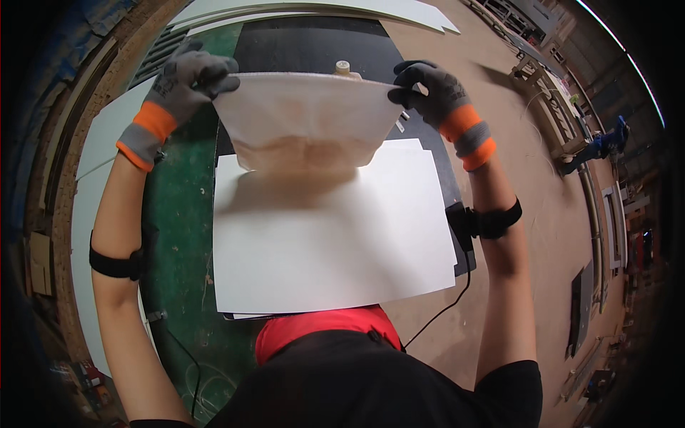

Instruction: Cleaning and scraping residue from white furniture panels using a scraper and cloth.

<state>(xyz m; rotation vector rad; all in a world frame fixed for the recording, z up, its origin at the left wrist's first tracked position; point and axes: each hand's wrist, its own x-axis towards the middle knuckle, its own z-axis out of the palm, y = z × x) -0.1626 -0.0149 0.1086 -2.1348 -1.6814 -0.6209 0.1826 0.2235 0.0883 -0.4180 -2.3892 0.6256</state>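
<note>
My left hand (189, 80), in a grey glove with an orange cuff, pinches the upper left corner of an off-white cloth (307, 114). At the opposite corner my right hand (432, 93), gloved alike, grips the same cloth. Stretched between both hands, the cloth hangs with brownish smudges and creases toward its lower edge. Below it lies a stack of white sheets (335, 246), partly in the cloth's shadow. Whether the cloth's lower edge touches the top sheet, I cannot tell. Behind the cloth a bottle (343, 68) with a pale cap shows only its top.
Under the sheets is a black panel (307, 43) on a green surface (178, 235). Long white panels (100, 207) lie along the left. On the right are bare floor (528, 235), a wooden frame (549, 107) and a person in blue (603, 145). Cables hang near both my arms.
</note>
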